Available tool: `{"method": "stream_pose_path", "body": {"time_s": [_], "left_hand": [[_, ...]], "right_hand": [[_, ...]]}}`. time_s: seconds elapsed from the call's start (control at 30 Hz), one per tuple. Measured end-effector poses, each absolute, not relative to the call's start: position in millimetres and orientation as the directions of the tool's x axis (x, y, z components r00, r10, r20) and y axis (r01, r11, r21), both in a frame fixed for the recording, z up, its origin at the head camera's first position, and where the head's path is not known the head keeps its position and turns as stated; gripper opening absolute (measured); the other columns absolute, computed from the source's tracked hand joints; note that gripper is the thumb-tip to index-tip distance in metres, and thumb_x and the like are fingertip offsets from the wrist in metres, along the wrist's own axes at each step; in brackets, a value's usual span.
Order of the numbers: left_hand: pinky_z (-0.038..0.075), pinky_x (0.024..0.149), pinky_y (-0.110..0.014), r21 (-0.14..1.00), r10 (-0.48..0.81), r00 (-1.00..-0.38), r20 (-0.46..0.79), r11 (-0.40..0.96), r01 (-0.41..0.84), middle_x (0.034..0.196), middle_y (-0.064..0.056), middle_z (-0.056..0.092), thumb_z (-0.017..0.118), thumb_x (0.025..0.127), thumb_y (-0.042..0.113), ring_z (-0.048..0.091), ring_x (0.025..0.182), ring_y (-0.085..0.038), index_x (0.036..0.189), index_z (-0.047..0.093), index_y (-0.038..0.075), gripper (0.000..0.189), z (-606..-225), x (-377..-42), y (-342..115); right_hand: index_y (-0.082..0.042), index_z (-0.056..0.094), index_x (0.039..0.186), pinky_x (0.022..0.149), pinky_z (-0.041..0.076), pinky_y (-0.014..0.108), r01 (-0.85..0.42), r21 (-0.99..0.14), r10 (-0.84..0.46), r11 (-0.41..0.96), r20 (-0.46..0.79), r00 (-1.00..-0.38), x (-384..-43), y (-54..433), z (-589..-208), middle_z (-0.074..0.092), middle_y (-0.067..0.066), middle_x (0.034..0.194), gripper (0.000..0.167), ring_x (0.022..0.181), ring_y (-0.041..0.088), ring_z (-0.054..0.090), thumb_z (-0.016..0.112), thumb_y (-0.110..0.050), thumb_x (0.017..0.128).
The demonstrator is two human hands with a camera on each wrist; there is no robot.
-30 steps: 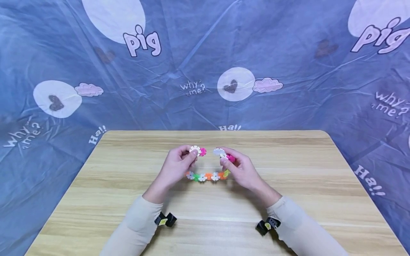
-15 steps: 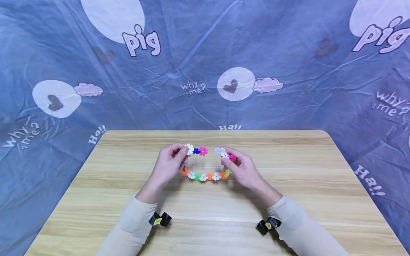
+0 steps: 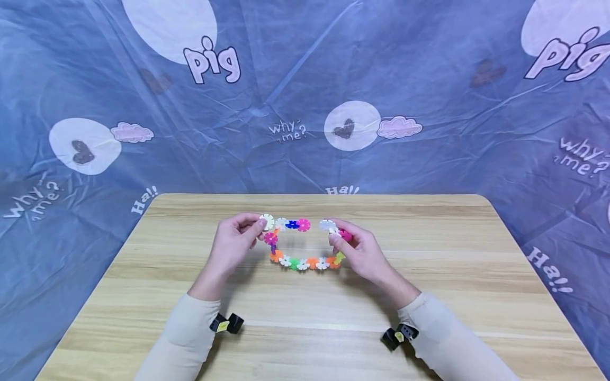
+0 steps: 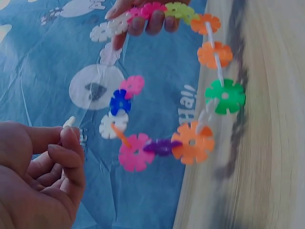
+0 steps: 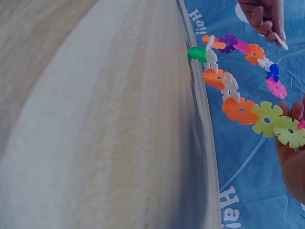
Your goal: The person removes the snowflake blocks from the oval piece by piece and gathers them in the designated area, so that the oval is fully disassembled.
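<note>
A chain of interlocking plastic snowflake discs (image 3: 303, 263) in several colours hangs in an open loop above the table. My right hand (image 3: 358, 251) grips it near one end, around white and pink discs; a white disc (image 3: 326, 225) sticks out past the fingers. The other end, a pink disc (image 3: 303, 225) joined to a blue disc (image 4: 120, 102), points toward that white one with a gap between. Left of the loop, my left hand (image 3: 233, 241) pinches a single cream-white disc (image 3: 267, 221) between thumb and fingertips. In the left wrist view this disc (image 4: 70, 121) shows edge-on, apart from the chain.
Under both hands lies a wood-grain table (image 3: 305, 328). Behind its far edge hangs a blue printed cloth (image 3: 267, 159). Black straps with small devices (image 3: 226, 323) sit on both wrists over pale sleeves.
My left hand has moved left with the cream-white disc, uncovering the chain's blue, white, orange, pink and purple discs. My right hand has stayed nearly still with its grip on the chain.
</note>
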State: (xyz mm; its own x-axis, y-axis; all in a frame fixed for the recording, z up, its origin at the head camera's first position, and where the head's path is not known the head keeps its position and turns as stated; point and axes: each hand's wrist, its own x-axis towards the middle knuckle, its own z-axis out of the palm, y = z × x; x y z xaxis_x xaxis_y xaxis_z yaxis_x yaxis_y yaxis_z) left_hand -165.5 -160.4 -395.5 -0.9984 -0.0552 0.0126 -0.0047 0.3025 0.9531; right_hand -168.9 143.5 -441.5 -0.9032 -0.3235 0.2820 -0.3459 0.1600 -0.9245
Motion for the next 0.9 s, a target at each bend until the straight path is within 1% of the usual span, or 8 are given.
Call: {"method": "stream_pose_path", "body": {"time_s": [0.13,0.2,0.33,0.47,0.57,0.63,0.7,0.9], "left_hand": [[0.050,0.061,-0.021,0.946,-0.082,-0.996,0.041,0.324,0.012,0.091,-0.013,0.076,0.071,0.105,0.012,0.061,0.071,-0.009,0.118,0.078,-0.002,0.020,-397.9,-168.1,-167.7],[0.052,0.064,-0.022,0.942,-0.093,-0.994,0.057,0.336,0.023,0.090,-0.014,0.077,0.068,0.106,0.010,0.063,0.072,-0.011,0.118,0.078,-0.003,0.021,-399.4,-169.2,-170.8],[0.056,0.068,-0.022,0.942,-0.108,-0.993,0.045,0.336,0.006,0.087,-0.008,0.078,0.065,0.107,0.009,0.067,0.075,-0.014,0.121,0.077,-0.006,0.023,-402.3,-171.0,-178.1],[0.053,0.064,-0.021,0.942,-0.122,-0.992,0.021,0.336,-0.021,0.085,-0.003,0.077,0.067,0.107,0.010,0.066,0.073,-0.012,0.123,0.076,-0.006,0.024,-404.3,-171.9,-186.3],[0.052,0.062,-0.021,0.938,-0.136,-0.991,0.008,0.343,-0.040,0.084,-0.002,0.076,0.069,0.106,0.011,0.065,0.072,-0.012,0.122,0.076,-0.005,0.024,-405.4,-172.5,-192.3],[0.053,0.062,-0.022,0.936,-0.142,-0.990,-0.001,0.349,-0.051,0.085,-0.001,0.076,0.069,0.106,0.012,0.064,0.072,-0.011,0.122,0.076,-0.004,0.024,-406.1,-173.1,-196.0],[0.053,0.062,-0.022,0.934,-0.149,-0.989,-0.006,0.351,-0.058,0.085,-0.001,0.076,0.070,0.106,0.012,0.064,0.071,-0.011,0.122,0.076,-0.004,0.024,-407.3,-173.7,-199.6],[0.051,0.059,-0.022,0.929,-0.176,-0.984,0.006,0.365,-0.060,0.081,0.000,0.073,0.071,0.105,0.013,0.062,0.066,-0.012,0.120,0.077,-0.006,0.024,-412.4,-176.0,-212.3]], "right_hand": [[0.005,0.062,0.144,0.057,0.054,0.032,-0.340,-0.926,-0.321,0.164,0.276,-0.906,-168.8,143.8,-441.6,0.067,0.036,0.095,0.040,0.075,0.018,0.068,0.064,-0.004,0.106],[0.005,0.062,0.145,0.057,0.055,0.032,-0.337,-0.927,-0.320,0.166,0.273,-0.907,-168.7,143.9,-441.7,0.067,0.036,0.095,0.040,0.075,0.018,0.069,0.064,-0.004,0.106],[0.005,0.061,0.146,0.057,0.052,0.027,-0.330,-0.928,-0.318,0.173,0.265,-0.910,-168.5,144.2,-441.7,0.068,0.034,0.093,0.041,0.076,0.019,0.069,0.064,-0.006,0.106],[0.003,0.061,0.147,0.056,0.049,0.023,-0.327,-0.927,-0.314,0.182,0.260,-0.913,-168.3,144.3,-441.8,0.071,0.020,0.088,0.042,0.076,0.021,0.068,0.066,-0.007,0.106],[0.003,0.061,0.147,0.056,0.049,0.024,-0.326,-0.927,-0.310,0.187,0.259,-0.915,-168.0,144.6,-441.6,0.071,0.007,0.086,0.042,0.076,0.021,0.068,0.066,-0.007,0.106],[0.003,0.061,0.147,0.055,0.051,0.026,-0.326,-0.926,-0.309,0.189,0.259,-0.915,-168.0,144.8,-441.7,0.071,0.003,0.086,0.042,0.076,0.022,0.069,0.066,-0.007,0.106],[0.003,0.062,0.146,0.056,0.052,0.028,-0.327,-0.926,-0.310,0.188,0.260,-0.914,-168.1,144.8,-441.7,0.071,0.005,0.088,0.042,0.077,0.022,0.069,0.066,-0.007,0.106],[0.004,0.062,0.146,0.055,0.051,0.027,-0.339,-0.925,-0.317,0.172,0.273,-0.908,-168.9,144.1,-442.1,0.070,0.025,0.092,0.041,0.077,0.022,0.070,0.065,-0.005,0.106]]}}
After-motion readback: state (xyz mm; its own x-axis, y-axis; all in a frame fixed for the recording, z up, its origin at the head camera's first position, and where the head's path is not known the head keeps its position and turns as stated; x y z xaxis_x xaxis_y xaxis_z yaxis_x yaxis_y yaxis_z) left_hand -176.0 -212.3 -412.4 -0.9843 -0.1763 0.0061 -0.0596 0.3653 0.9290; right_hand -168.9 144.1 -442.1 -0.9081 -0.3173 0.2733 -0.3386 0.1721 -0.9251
